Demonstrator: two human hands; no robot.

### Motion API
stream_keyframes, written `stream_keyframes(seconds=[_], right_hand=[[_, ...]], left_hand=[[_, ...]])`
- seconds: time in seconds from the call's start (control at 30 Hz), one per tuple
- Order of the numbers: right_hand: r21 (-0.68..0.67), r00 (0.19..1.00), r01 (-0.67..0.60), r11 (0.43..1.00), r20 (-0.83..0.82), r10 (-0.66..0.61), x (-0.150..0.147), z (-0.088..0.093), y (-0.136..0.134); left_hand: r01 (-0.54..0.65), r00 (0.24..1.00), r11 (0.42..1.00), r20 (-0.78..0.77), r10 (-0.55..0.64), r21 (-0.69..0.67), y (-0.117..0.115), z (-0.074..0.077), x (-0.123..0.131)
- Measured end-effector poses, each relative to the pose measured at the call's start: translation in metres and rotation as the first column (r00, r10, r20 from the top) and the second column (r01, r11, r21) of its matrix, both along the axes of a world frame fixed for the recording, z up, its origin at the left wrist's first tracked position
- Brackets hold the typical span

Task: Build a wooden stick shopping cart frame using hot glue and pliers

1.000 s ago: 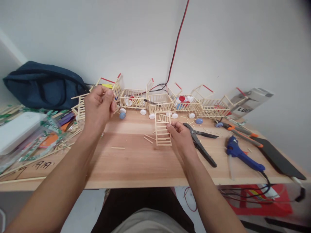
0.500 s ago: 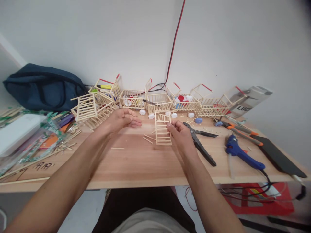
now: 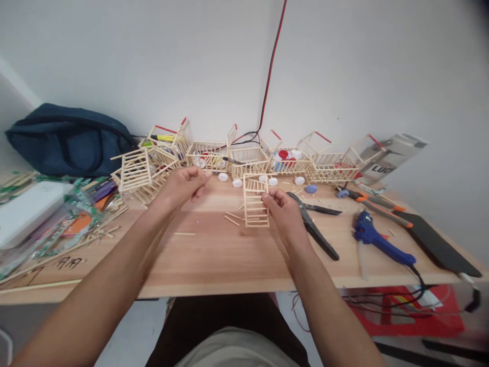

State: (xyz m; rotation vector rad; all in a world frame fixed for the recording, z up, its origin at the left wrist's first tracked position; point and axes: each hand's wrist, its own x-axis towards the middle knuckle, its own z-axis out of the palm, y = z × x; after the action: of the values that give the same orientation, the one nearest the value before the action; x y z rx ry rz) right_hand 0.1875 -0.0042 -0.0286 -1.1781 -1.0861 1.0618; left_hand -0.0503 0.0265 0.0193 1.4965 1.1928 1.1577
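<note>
My right hand (image 3: pixel 280 204) pinches the right side of a small ladder-like frame of thin wooden sticks (image 3: pixel 256 210), holding it above the table. To the left, my left hand (image 3: pixel 187 186) hovers with thumb and forefinger pressed together; whatever may be between them is too small to make out. Loose short sticks (image 3: pixel 232 219) lie beside the frame, and a single stick (image 3: pixel 185 234) rests nearer to me. Behind the hands stands a row of little stick-built carts with red handles and white wheels, among them a middle cart (image 3: pixel 250 160).
Black cutters (image 3: pixel 317 232), a blue glue gun (image 3: pixel 382 239), orange-handled pliers (image 3: pixel 382 204) and a dark flat slab (image 3: pixel 439 244) lie at right. On the left are a white box (image 3: pixel 34 209), plastic wrappers (image 3: pixel 76 204) and a navy bag (image 3: pixel 72 140). A cable (image 3: pixel 273 61) hangs down the wall.
My left hand's fingers have gone from stretched out to pinched together, and that hand has shifted slightly left. My right hand keeps the stick frame in nearly the same place.
</note>
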Motion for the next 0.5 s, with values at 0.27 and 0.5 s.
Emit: stream_keyframes(seconds=[0.27, 0.5], right_hand=[[-0.004, 1.000, -0.020, 1.000, 0.014, 0.020, -0.002, -0.003, 0.001], [-0.012, 0.999, -0.035, 0.999, 0.030, 0.036, -0.003, -0.001, 0.000]], left_hand=[[0.080, 0.992, 0.996, 0.089, -0.084, 0.049, -0.016, 0.023, 0.002], [-0.054, 0.998, 0.994, -0.014, 0.055, 0.097, -0.053, 0.048, -0.016]])
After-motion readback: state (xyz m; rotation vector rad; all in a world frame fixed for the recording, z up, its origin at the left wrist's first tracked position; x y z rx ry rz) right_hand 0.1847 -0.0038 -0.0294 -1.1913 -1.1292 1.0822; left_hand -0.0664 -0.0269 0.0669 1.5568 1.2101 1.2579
